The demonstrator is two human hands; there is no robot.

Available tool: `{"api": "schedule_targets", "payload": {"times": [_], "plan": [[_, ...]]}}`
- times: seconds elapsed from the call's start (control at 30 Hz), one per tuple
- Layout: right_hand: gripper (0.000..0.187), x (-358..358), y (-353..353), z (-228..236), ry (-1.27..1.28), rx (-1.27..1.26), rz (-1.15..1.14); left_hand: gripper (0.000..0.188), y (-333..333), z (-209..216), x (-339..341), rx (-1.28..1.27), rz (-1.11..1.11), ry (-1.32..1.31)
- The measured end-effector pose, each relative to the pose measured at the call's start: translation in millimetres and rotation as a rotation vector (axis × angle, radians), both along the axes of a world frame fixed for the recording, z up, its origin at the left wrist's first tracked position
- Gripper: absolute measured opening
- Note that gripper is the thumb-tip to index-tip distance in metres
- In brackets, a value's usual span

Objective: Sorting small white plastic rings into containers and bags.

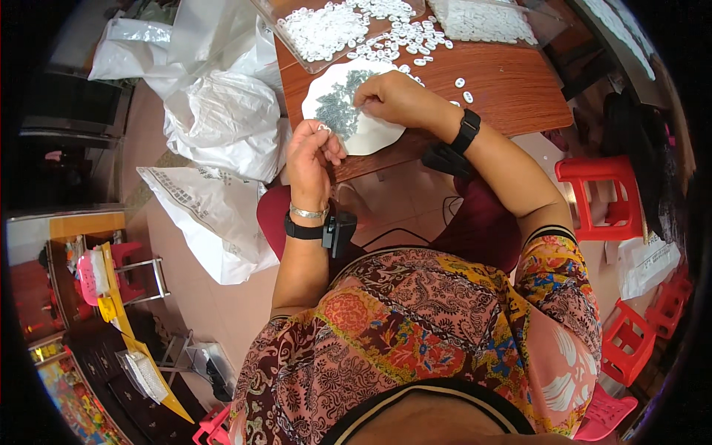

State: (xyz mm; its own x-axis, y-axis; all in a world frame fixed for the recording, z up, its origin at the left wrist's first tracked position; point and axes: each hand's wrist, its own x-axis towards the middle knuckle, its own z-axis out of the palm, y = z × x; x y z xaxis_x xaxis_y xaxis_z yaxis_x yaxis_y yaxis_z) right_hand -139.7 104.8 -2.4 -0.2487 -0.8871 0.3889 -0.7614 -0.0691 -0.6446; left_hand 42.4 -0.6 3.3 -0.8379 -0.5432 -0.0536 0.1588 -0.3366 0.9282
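Observation:
My left hand [310, 154] is closed at the near left rim of a white sheet or shallow plate [374, 137], pinching a small white plastic piece [324, 128] between thumb and fingertips. On the white surface lies a heap of tiny grey metal-looking parts [337, 110]. Over the right side of that heap my right hand [393, 98] reaches down with its fingers pinched together; whatever they hold, if anything, is hidden. Behind the plate, many loose white oval pieces with two holes [404, 38] are scattered on the wooden table [512, 89].
Clear trays of white pieces [482, 22] stand along the table's far side. White sacks [222, 122] fill the floor at the left, one close to my left knee. A red plastic stool [602, 199] stands at the right, with further red stools [629, 341] nearer.

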Motion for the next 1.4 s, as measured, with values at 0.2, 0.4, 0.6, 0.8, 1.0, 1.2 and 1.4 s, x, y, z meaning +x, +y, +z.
{"api": "schedule_targets", "payload": {"times": [0.2, 0.4, 0.6, 0.8, 1.0, 1.2, 1.4], "plan": [[0.009, 1.2, 6.8, 13.2, -0.025, 0.138, -0.02, 0.009, 0.1, -1.9, -0.5, 0.012, -0.004, 0.002], [0.018, 0.3, 6.8, 9.5, 0.094, 0.07, -0.095, 0.009, -0.3, -3.7, -1.4, 0.008, -0.001, -0.006], [0.03, -1.5, 4.4, 8.7, 0.188, 0.025, -0.174, 0.009, 1.1, -3.2, -2.1, 0.009, -0.008, -0.006], [0.028, 3.7, 6.3, 17.8, 0.12, 0.044, -0.2, 0.009, 1.0, -1.2, 0.0, 0.014, 0.005, -0.008], [0.011, -11.4, 13.8, 15.0, 0.359, 0.134, -0.225, 0.009, -5.1, -2.1, 3.4, 0.003, 0.031, 0.024], [0.01, -9.1, 12.0, 0.1, 0.539, 0.255, -0.119, 0.009, -3.7, -2.6, 1.3, 0.001, 0.033, 0.019], [0.013, 2.8, 2.4, -6.7, 0.53, 0.196, -0.114, 0.01, -2.4, -1.5, 1.8, 0.004, 0.033, 0.004]]}}
